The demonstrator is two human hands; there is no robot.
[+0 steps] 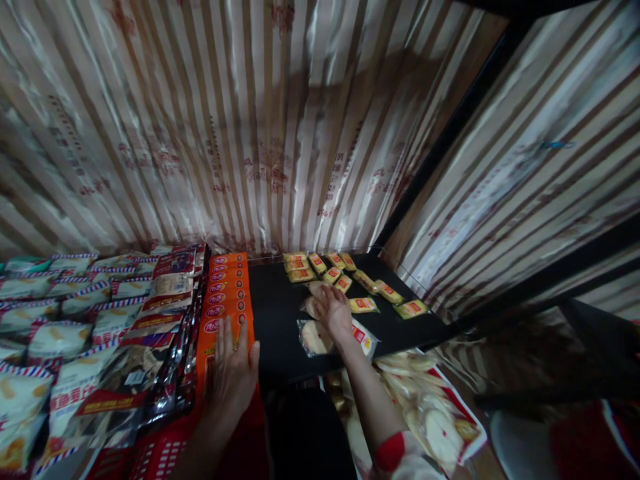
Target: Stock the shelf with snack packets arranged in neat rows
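My left hand lies with fingers apart on the near end of a row of orange snack packets, printed with pink ovals. Over the dark tabletop, my right hand bends its fingers onto a clear-wrapped packet of round flat cakes; its fingertips are partly hidden. Just nearer to me is another wrapped round cake. Beside my right wrist, a clear packet with a red and yellow label is partly covered. Small yellow-wrapped pastries lie beyond that hand.
Dark red snack bags and white snack bags fill the left. A red basket is at the lower edge. Below the table's right side, a box holds wrapped flat cakes. Striped sheeting hangs behind; a dark post stands right.
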